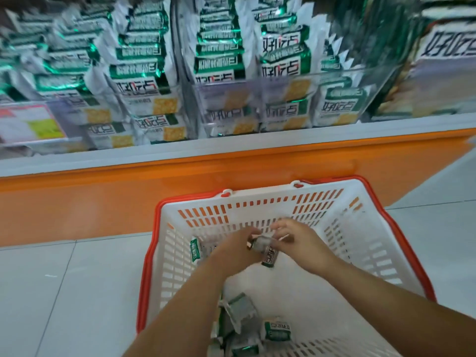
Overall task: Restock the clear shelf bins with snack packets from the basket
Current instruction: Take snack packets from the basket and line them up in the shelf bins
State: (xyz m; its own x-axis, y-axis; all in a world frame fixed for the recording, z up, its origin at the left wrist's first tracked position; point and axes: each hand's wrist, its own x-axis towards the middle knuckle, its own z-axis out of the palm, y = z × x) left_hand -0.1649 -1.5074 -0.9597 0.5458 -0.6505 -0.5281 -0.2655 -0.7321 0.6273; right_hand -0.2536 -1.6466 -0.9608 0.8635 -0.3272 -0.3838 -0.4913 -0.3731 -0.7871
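Reaching into slotted white plastic basket (257, 202); left hand (235, 249) grips, right hand (300, 244) pinches 1 crinkly foil packet (266, 251) (green-and-white).

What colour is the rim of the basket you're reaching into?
The basket rim is red-orange, the walls white. Head view shows it best.

A white slotted plastic basket with a red rim (257, 210) is sitting open-topped on pale floor tiles (64, 292), its mouth lying free from above. The left hand (239, 244) and right hand (298, 240) are gripping one small green-and-white foil packet (268, 251) mid-basket, filling that space. Loose foil snack packets (277, 331) are cluttering the near end. Above, clear plastic shelf bins (226, 99) are standing crammed with packets, leaving little room.
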